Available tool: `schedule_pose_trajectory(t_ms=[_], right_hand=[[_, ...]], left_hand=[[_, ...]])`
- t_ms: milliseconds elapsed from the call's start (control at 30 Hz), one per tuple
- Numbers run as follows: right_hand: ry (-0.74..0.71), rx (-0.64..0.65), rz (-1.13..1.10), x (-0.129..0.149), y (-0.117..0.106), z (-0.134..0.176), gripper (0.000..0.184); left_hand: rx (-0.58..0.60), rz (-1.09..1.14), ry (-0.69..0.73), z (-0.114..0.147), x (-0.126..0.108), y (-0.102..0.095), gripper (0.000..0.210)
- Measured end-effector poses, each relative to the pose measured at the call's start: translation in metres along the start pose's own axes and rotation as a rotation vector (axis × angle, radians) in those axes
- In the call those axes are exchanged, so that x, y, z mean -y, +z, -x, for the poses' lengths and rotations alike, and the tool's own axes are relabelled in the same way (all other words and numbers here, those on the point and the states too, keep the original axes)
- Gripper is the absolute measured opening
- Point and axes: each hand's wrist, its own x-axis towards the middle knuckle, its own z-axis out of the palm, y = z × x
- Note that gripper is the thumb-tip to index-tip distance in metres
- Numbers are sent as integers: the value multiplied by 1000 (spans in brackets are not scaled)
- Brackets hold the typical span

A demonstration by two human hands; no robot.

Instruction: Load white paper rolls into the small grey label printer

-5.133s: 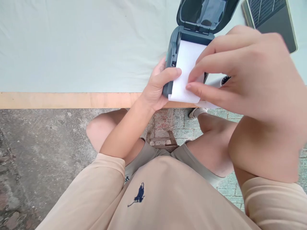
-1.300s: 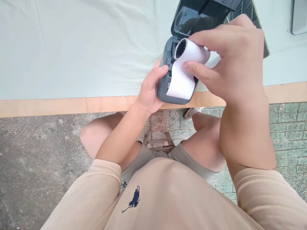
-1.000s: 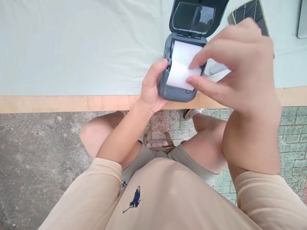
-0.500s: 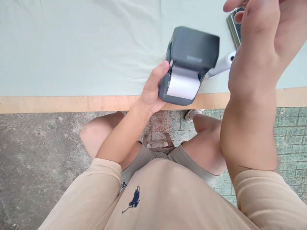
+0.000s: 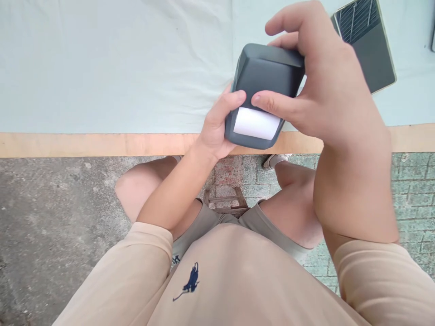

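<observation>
My left hand (image 5: 217, 120) is wrapped round the left side of a dark grey portable receipt printer (image 5: 265, 77), held over the table's front edge. The printer's lid is down, and a strip of white paper (image 5: 257, 123) sticks out from under it. Over the printer's right side is my right hand (image 5: 326, 86), with its thumb lying on or just over the lid. The right index finger is raised behind the printer, apart from the thumb; the other right fingers are partly hidden.
A dark tablet-like panel in a pale frame (image 5: 370, 54) lies at the back right. A pale cloth (image 5: 118, 68) covers the table, whose wooden front edge (image 5: 84, 145) is bare. A dark object (image 5: 433, 38) is cut off at the far right. Beneath me is a wooden stool (image 5: 226, 203).
The printer's lid, raised earlier, is now down over the paper. My right hand has come left from the upper right onto the printer. The white paper roll on the table is now hidden.
</observation>
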Motion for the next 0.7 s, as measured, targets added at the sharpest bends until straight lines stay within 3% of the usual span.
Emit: schedule_pose_trajectory(t_ms=[167,233,300,433,600,700], right_hand=[[-202,-23,-84,-9,-4,1,49],[-241,27,-22,-13,-5,3,52],[-265,-20,70,-16,-5,5,56],[-235,-285,179,-11,-8,7,50],[-290,-207,148,-9,-11,8,44],[-205,-314,232,-17,-9,10,41]], left_hand=[[-120,30,-3,-5,0,-1,30],[-178,21,-5,-7,2,-3,26],[-206,10,-2,-9,4,-4,25],[-142,46,40,-11,7,-3,29],[-148,36,35,-11,8,-3,27],[-141,16,31,-10,7,-3,27]])
